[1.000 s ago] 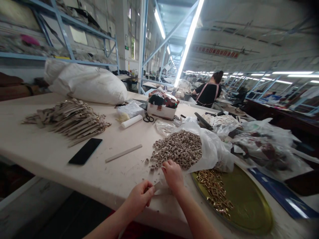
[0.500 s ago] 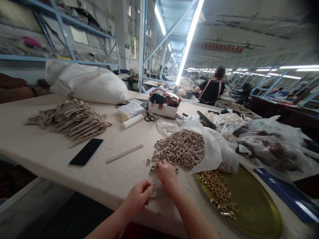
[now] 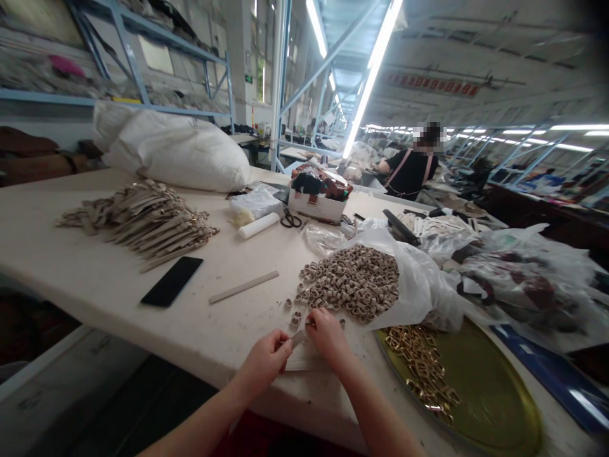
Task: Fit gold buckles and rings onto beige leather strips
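Observation:
My left hand [image 3: 266, 362] is closed on the end of a beige strap [image 3: 297, 339] near the table's front edge. My right hand [image 3: 327, 335] sits just right of it, fingers pinched at the strap's tip by a few loose beige loops [image 3: 294, 314]. A large heap of such loops [image 3: 354, 283] spills from a clear plastic bag [image 3: 419, 285] right behind my right hand. What the right fingers pinch is too small to name.
A gold oval tray [image 3: 480, 393] with several gold buckles [image 3: 421, 365] lies at the right. A black phone [image 3: 172, 280], a loose strap [image 3: 243, 287], a pile of finished straps [image 3: 143, 219], a white sack [image 3: 176, 152], scissors [image 3: 290, 220] and a box [image 3: 318, 203] lie on the table. A person [image 3: 412, 168] works farther back.
My right hand drew back a little from the loop heap toward the strap end held by my left hand. The view shifted slightly; nothing else on the table moved.

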Tool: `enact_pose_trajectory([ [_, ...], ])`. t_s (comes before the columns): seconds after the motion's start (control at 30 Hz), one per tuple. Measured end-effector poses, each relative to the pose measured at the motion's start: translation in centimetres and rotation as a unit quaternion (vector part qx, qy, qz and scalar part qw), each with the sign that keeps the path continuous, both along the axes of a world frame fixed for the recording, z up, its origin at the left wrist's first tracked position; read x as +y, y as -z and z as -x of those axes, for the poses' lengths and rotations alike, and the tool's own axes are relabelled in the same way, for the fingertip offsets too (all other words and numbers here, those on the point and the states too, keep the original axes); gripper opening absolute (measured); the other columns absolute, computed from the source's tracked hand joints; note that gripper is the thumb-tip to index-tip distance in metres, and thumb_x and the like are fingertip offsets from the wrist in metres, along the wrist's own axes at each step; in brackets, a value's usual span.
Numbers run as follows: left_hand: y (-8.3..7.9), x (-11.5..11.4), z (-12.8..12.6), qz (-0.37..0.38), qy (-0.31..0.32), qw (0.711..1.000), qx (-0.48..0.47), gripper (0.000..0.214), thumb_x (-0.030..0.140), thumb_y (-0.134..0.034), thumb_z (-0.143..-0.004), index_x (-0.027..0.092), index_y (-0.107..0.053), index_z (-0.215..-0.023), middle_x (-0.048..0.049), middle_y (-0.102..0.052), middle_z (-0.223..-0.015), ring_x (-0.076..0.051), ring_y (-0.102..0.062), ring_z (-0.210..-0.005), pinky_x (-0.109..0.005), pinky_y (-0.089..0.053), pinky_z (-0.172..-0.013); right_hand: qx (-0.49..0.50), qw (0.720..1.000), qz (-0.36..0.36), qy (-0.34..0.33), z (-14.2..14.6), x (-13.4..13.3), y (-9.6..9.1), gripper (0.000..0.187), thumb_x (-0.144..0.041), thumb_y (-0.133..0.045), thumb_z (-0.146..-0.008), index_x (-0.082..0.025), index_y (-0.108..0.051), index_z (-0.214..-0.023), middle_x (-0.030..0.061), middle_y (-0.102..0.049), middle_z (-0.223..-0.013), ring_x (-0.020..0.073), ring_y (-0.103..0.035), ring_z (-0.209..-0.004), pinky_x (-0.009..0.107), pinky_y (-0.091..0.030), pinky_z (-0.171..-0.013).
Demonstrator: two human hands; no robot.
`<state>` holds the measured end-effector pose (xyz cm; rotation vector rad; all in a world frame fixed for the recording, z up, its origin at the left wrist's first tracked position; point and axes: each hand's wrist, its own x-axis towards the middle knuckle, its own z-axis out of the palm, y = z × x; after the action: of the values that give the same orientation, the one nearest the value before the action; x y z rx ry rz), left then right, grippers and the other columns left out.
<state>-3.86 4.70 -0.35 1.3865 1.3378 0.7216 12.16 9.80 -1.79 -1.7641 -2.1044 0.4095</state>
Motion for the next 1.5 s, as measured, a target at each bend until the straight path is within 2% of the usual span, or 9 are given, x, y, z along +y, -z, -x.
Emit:
enact_pose_trajectory([
  [0.23,-1.1,-0.6,0.1,-0.065,0.013,0.997,0.048,0.029,0.044,-0.041,-0.081,0.017,-0.05,-0.074,0.0061,-0.044,-0.05,-0.01,-0.043,-0.048,-0.02,-0.031,-0.048,0.19,0.979,0.078,-0.001,-0.7,-3.5,-1.8,0.016,-0.026,-0.06,-0.07,-0.018,-0.051,-0.06,-0.0043,-0.05,-0.053,0.0111,-0.046,-0.05,0.021,-0.031,-0.048],
  [0.57,-2.0,-2.7,-0.9,-0.106,0.101,0.977,0.155,0.025,0.037,-0.042,-0.081,0.018,-0.054,-0.07,0.0051,-0.046,-0.054,-0.01,-0.042,-0.052,-0.021,-0.026,-0.05,0.331,0.939,0.081,0.037,-2.1,-8.1,-1.5,0.024,-0.032,-0.063,-0.067,-0.019,-0.046,-0.056,-0.0065,-0.041,-0.049,0.0098,-0.036,-0.049,0.022,-0.027,-0.048],
  [0.8,-3.6,-3.2,-1.8,-0.017,0.158,0.982,0.102,0.025,0.036,-0.043,-0.078,0.016,-0.056,-0.07,0.0063,-0.042,-0.047,-0.008,-0.038,-0.044,-0.02,-0.023,-0.043,0.535,0.837,0.109,0.038,-1.7,-10.0,-1.1,0.022,-0.039,-0.062,-0.068,-0.02,-0.052,-0.073,-0.0043,-0.051,-0.055,0.0111,-0.045,-0.05,0.023,-0.035,-0.048],
  [0.93,-3.2,-3.5,-2.6,0.005,0.146,0.989,0.04,0.024,0.036,-0.046,-0.077,0.015,-0.055,-0.073,0.006,-0.044,-0.048,-0.008,-0.039,-0.045,-0.019,-0.027,-0.043,0.532,0.837,0.121,0.038,-1.5,-10.5,-1.0,0.025,-0.04,-0.063,-0.068,-0.018,-0.057,-0.076,-0.0048,-0.048,-0.053,0.0096,-0.043,-0.048,0.022,-0.034,-0.046],
  [1.1,-2.0,-3.4,-2.8,0.052,0.137,0.986,-0.079,0.027,0.023,-0.044,-0.076,0.016,-0.043,-0.102,0.0033,-0.056,-0.063,-0.007,-0.042,-0.043,-0.017,-0.033,-0.041,0.554,0.818,0.126,0.091,-1.8,-10.5,-1.0,0.033,-0.047,-0.065,-0.065,-0.017,-0.056,-0.075,-0.0045,-0.048,-0.054,0.0092,-0.041,-0.048,0.022,-0.034,-0.046],
  [1.2,-1.5,-3.0,-2.6,0.046,0.119,0.988,-0.084,0.022,0.02,-0.043,-0.076,0.016,-0.041,-0.098,0.0037,-0.056,-0.06,-0.006,-0.042,-0.042,-0.015,-0.033,-0.04,0.573,0.803,0.128,0.097,-1.7,-10.8,-1.2,0.034,-0.049,-0.065,-0.066,-0.018,-0.055,-0.076,-0.0048,-0.048,-0.054,0.0097,-0.042,-0.049,0.023,-0.035,-0.049],
  [1.33,-1.2,-2.7,-2.6,0.053,0.107,0.99,-0.079,0.018,0.024,-0.044,-0.078,0.017,-0.04,-0.094,0.0031,-0.056,-0.061,-0.007,-0.045,-0.045,-0.016,-0.036,-0.042,0.603,0.784,0.128,0.079,-1.4,-11.3,-1.6,0.039,-0.053,-0.042,-0.082,-0.017,-0.058,-0.079,0.0007,-0.055,-0.064,0.0128,-0.047,-0.058,0.026,-0.039,-0.058],
  [1.43,-1.2,-2.9,-2.7,0.042,0.105,0.992,-0.052,0.019,0.027,-0.045,-0.079,0.017,-0.041,-0.094,0.0033,-0.055,-0.061,-0.008,-0.047,-0.047,-0.017,-0.036,-0.044,0.601,0.778,0.161,0.085,-1.1,-11.3,-1.7,0.029,-0.047,-0.054,-0.077,-0.018,-0.058,-0.078,0.0005,-0.055,-0.069,0.0126,-0.047,-0.061,0.025,-0.039,-0.06],
  [1.5,-1.5,-3.0,-2.6,0.015,0.107,0.994,-0.014,0.019,0.027,-0.044,-0.08,0.017,-0.044,-0.095,0.0034,-0.055,-0.062,-0.009,-0.048,-0.049,-0.018,-0.035,-0.046,0.618,0.751,0.215,0.081,-0.9,-11.2,-1.5,0.029,-0.044,-0.062,-0.071,-0.019,-0.057,-0.085,-0.0001,-0.055,-0.072,0.0121,-0.046,-0.061,0.024,-0.039,-0.059],
])
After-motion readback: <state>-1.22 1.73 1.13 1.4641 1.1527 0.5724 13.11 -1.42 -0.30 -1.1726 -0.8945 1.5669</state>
